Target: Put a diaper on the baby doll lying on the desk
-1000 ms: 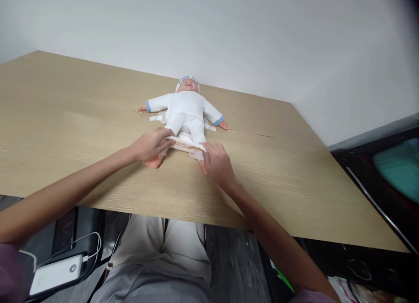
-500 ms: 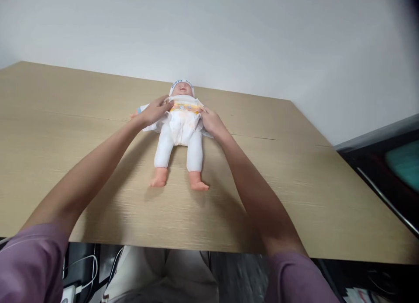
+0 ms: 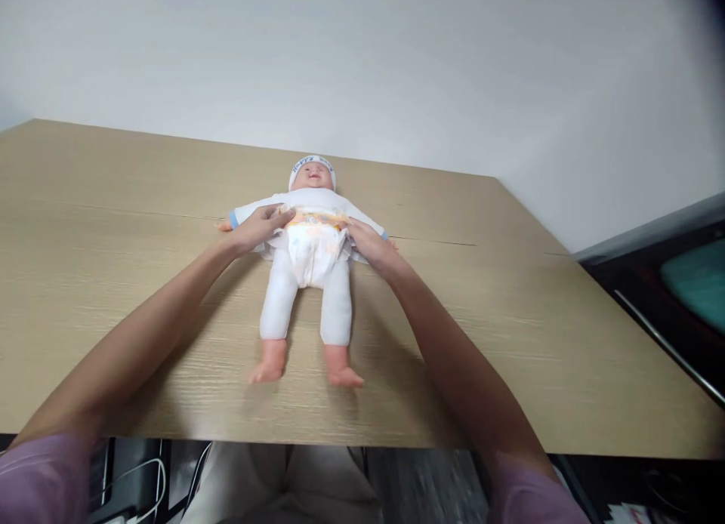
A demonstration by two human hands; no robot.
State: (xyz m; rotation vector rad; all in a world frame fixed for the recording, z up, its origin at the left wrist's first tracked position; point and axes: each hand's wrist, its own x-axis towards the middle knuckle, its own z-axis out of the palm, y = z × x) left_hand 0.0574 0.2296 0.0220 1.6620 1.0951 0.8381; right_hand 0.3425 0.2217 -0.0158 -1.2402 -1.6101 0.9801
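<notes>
A baby doll (image 3: 309, 282) in a white suit and cap lies on its back on the wooden table (image 3: 510, 358), head away from me, feet toward the near edge. A white diaper (image 3: 310, 242) with a yellow-orange waistband is folded up over its belly. My left hand (image 3: 257, 228) grips the diaper's left side at the doll's waist. My right hand (image 3: 368, 243) grips the diaper's right side. Both thumbs press on the waistband.
A plain white wall stands behind the table. To the right of the table is a dark surface with a teal object (image 3: 699, 278). Below the near edge I see my light trousers (image 3: 283, 486) and some white cables (image 3: 147, 475).
The diaper front went from the doll's legs up over its belly. Both hands moved with it to the waist. The doll now lies closer to the near edge.
</notes>
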